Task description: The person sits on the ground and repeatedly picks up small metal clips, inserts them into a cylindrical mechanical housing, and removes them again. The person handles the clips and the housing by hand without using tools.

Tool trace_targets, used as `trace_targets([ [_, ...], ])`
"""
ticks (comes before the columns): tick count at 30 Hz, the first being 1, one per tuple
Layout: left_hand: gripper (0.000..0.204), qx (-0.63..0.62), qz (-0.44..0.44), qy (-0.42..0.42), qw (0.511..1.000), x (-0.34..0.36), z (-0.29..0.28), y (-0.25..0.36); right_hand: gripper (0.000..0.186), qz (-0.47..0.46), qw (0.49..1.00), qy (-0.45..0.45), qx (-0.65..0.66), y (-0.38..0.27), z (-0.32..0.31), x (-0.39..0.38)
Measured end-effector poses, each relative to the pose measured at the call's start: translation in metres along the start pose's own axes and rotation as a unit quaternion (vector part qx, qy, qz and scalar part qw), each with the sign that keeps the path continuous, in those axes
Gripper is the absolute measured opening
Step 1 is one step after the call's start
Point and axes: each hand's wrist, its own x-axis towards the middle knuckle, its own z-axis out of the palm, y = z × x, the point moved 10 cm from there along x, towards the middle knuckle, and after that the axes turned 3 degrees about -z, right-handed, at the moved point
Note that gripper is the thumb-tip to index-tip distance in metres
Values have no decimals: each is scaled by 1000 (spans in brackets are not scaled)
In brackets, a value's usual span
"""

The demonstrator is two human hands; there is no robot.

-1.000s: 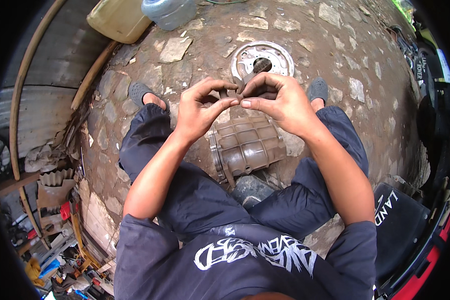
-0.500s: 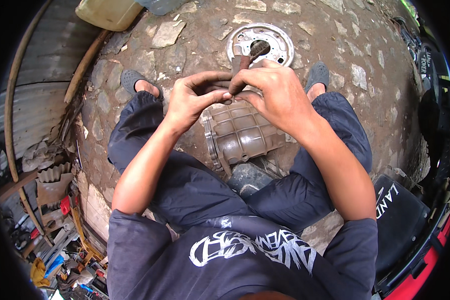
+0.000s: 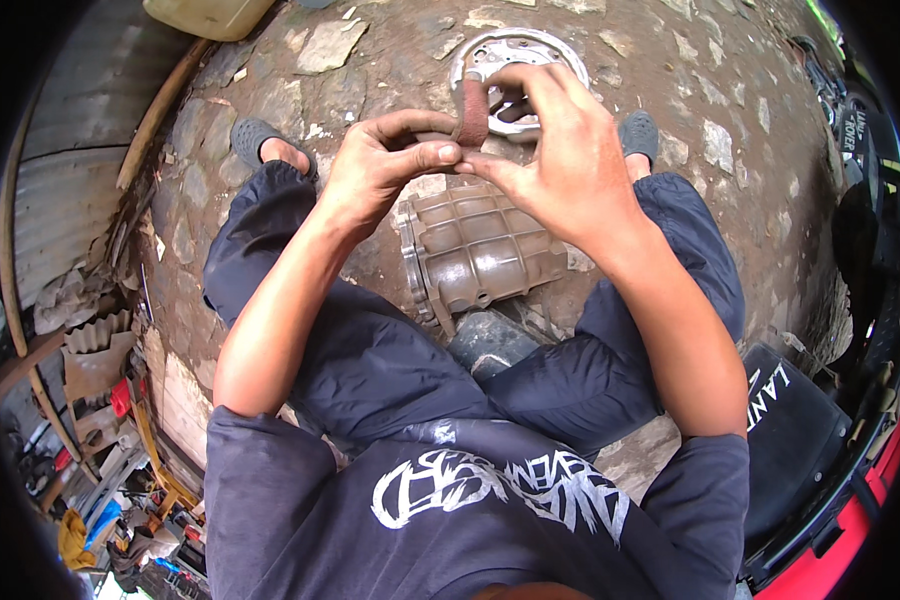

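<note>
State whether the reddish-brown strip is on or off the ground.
Off the ground: the reddish-brown strip is raised between the left hand and right hand, its lower end at their fingers.

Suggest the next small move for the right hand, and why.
I'd likely close the right hand further on the reddish-brown rough-faced strip: the left hand pinches near its lower end, while the right hand's fingers arch well apart from its thumb.
</note>
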Motion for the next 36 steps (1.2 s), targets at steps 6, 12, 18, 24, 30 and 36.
trace_targets([
  [6, 35, -43, -5, 17, 999, 1, 1, -1, 70, 125, 983, -83, 107, 14, 20, -4],
  [12, 32, -17, -14, 25, 999, 8, -7, -13, 68, 68, 993, -71, 67, 14, 34, -5],
  [18, 34, 72, 27, 51, 996, 5, -8, 1, 48, 140, 984, -87, 73, 25, 29, -4],
  [24, 32, 46, 48, 44, 997, 9, -9, -3, 34, 202, 970, -96, 97, 36, 33, -7],
  [30, 34, 24, 26, 37, 999, 7, -9, -8, 31, 224, 957, -71, 173, 52, 47, -15],
  [36, 30, -22, 15, 49, 998, 6, -14, -29, 30, 233, 955, -89, 159, 57, 60, -23],
])
